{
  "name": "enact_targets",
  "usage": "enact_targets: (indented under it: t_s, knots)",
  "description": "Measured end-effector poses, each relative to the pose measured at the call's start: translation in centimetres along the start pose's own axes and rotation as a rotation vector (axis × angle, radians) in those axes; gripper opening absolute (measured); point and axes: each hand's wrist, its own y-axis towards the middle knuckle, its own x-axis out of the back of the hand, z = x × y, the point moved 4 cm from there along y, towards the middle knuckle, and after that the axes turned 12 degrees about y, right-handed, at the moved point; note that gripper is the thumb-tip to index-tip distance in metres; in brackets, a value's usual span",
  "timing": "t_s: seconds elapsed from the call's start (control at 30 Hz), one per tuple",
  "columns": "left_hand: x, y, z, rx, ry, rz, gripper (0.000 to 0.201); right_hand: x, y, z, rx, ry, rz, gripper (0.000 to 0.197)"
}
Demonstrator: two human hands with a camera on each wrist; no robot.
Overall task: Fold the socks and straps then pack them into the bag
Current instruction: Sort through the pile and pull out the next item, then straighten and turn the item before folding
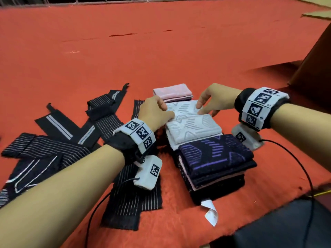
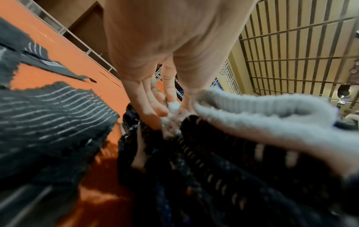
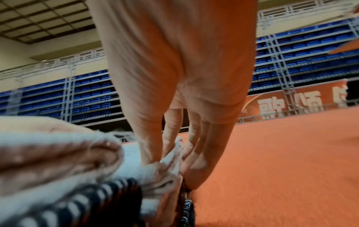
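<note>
A white sock (image 1: 191,122) with a grey pattern lies on top of a pile of socks in the middle of the red cloth. My left hand (image 1: 167,113) pinches its left edge, and in the left wrist view the fingertips (image 2: 161,112) close on white fabric (image 2: 252,110). My right hand (image 1: 200,109) pinches the sock's far right part, with the fabric (image 3: 172,155) bunched between thumb and fingers (image 3: 196,165). Under it sits a navy sock (image 1: 215,154) with purple marks. A folded pink sock (image 1: 172,92) lies behind. Black striped straps (image 1: 62,140) sprawl unfolded to the left.
A white paper tag (image 1: 211,212) sticks out from under the sock pile at the front. A black object (image 1: 279,228) fills the bottom right corner and a brown box (image 1: 315,68) stands at the right. Red cloth (image 1: 161,51) stretches far behind the pile.
</note>
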Motion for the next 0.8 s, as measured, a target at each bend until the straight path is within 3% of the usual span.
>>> enact_targets:
  t_s: [0.23,0.4,0.63,0.8]
  knots:
    - [3.6,-1.3,0.2,0.040,-0.333,-0.027,0.015,3.0,-2.4,2.4,0.078,0.048,-0.096,0.015]
    - [9.8,-4.1,1.3,0.038,-0.392,-0.028,0.012,3.5,-5.1,9.8,0.196,-0.052,-0.192,0.019]
    - [18.9,-10.2,5.2,0.009,-0.316,-0.132,0.008,-2.7,-7.1,22.8,0.358,-0.279,-0.101,0.015]
    - [23.7,-13.8,10.3,0.018,-0.079,-0.154,0.010,-12.2,-7.7,29.6,0.444,-0.286,-0.007,0.020]
